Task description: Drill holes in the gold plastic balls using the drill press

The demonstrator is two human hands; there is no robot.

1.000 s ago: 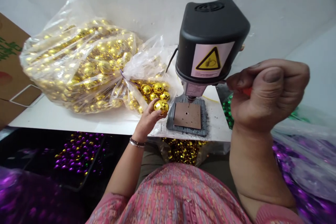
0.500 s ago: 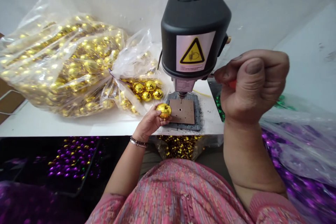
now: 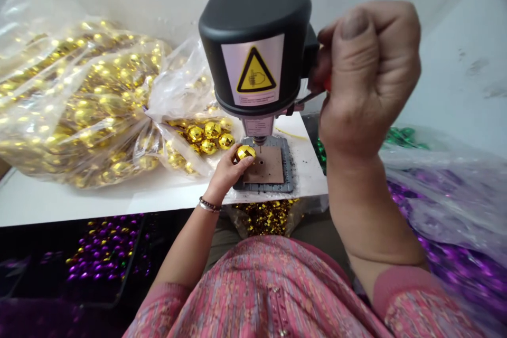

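Observation:
My left hand (image 3: 226,173) is shut on a faceted gold mirror ball (image 3: 245,152), holding it just beside the tip of the drill bit (image 3: 260,142) of a black bench drill press (image 3: 253,37). The ball sits over the left edge of the drill's brown square pad (image 3: 266,165). My right hand (image 3: 366,79) is a raised fist around a red-handled lever (image 3: 327,83) at the drill's side. Most of that handle is hidden by my fingers.
A large clear bag of gold balls (image 3: 75,105) and a smaller open bag (image 3: 194,137) lie on the white table (image 3: 47,206), left of the drill. Purple beads (image 3: 103,248) lie below the table edge, with green (image 3: 404,137) and purple beads (image 3: 455,211) at right.
My left hand has carried the gold ball rightward to the drill tip. My right fist has risen and moved closer to the drill head, and the whole view has shifted.

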